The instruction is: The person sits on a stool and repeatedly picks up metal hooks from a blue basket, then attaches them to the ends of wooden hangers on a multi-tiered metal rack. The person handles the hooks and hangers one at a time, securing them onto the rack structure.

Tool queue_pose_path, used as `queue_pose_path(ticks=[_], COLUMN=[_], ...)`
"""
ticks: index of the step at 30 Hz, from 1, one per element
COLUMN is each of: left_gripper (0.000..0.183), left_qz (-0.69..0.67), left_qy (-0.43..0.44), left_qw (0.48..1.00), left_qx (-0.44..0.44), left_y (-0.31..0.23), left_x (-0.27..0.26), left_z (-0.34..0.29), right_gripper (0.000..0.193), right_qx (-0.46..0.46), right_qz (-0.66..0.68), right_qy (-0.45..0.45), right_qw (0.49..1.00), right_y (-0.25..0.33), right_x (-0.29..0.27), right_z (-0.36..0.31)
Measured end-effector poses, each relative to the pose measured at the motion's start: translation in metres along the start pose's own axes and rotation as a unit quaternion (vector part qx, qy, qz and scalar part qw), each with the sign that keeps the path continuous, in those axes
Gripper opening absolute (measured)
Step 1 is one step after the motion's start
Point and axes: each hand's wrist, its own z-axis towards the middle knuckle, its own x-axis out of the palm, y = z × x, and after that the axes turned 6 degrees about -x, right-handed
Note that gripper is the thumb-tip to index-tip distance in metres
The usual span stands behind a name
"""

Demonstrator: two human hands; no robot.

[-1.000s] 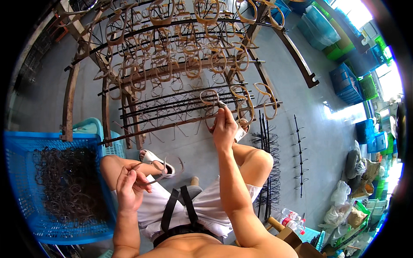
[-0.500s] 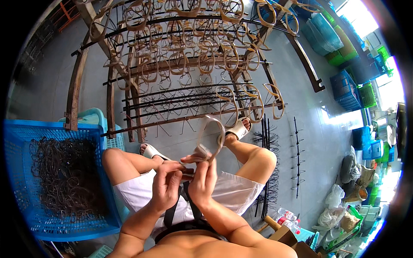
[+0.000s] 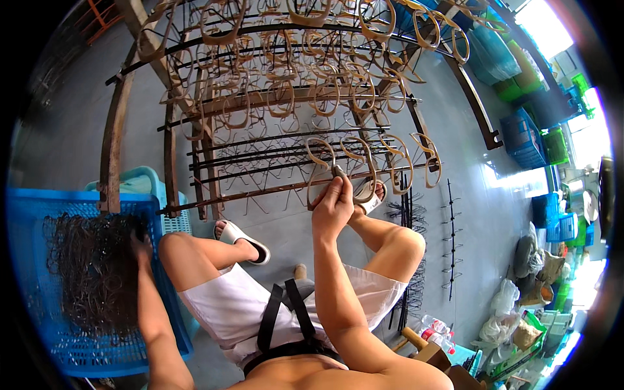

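Observation:
My right hand [image 3: 334, 203] is at the lowest bar of the rack, its fingers pinched on a tan, translucent S-curved loop [image 3: 312, 188]. That loop now sits at the bar, beside several similar tan loops [image 3: 398, 190] hanging to its right. My left hand [image 3: 141, 247] reaches into the blue plastic basket [image 3: 65, 367] on the left, at the right side of a tangled heap of dark, thin curved pieces [image 3: 91, 279]. Shadow and the heap hide the left fingers, so their grip does not show.
The wooden rack [image 3: 115, 143] with dark crossbars stands in front, its upper rows full of tan loops. Bars with thin wire prongs lie on the floor at right [image 3: 450, 240]. Plastic bottles [image 3: 437, 335] and a cardboard box [image 3: 432, 357] stand at lower right. Blue crates [image 3: 523, 136] line the right side.
Both hands were together over my lap with a tan loop. My right hand has carried it forward to the rack's lowest bar, while my left hand has moved left into the basket.

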Motion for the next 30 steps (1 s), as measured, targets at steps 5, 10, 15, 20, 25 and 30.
queue_pose_path(ticks=[5, 10, 15, 20, 25, 30], left_gripper=[0.036, 0.035, 0.047, 0.048, 0.052, 0.038], left_qz=[-0.178, -0.266, -0.379, -0.271, -0.235, -0.419], left_qy=[0.128, 0.151, 0.172, 0.171, 0.05, 0.033], left_qw=[0.971, 0.945, 0.894, 0.945, 0.961, 0.894], left_qx=[-0.098, -0.119, -0.164, -0.062, -0.135, -0.156], left_y=[-0.016, -0.009, -0.045, -0.04, -0.122, -0.148], left_x=[0.036, 0.035, 0.033, 0.015, -0.051, -0.106], left_z=[0.012, 0.022, 0.022, 0.03, -0.005, -0.032], right_gripper=[0.019, 0.019, 0.018, 0.017, 0.02, 0.019], right_qx=[0.018, 0.023, 0.0, -0.08, -0.08, -0.075], right_qz=[-0.009, 0.017, 0.025, -0.067, -0.122, -0.085], right_qy=[0.01, 0.03, 0.059, 0.144, 0.132, 0.162], right_qw=[1.0, 0.999, 0.998, 0.984, 0.98, 0.98], right_y=[0.004, 0.006, -0.004, -0.013, -0.007, -0.005], right_x=[-0.006, -0.001, -0.003, -0.01, -0.019, -0.015], right_z=[0.006, 0.003, -0.005, -0.004, 0.009, 0.002])
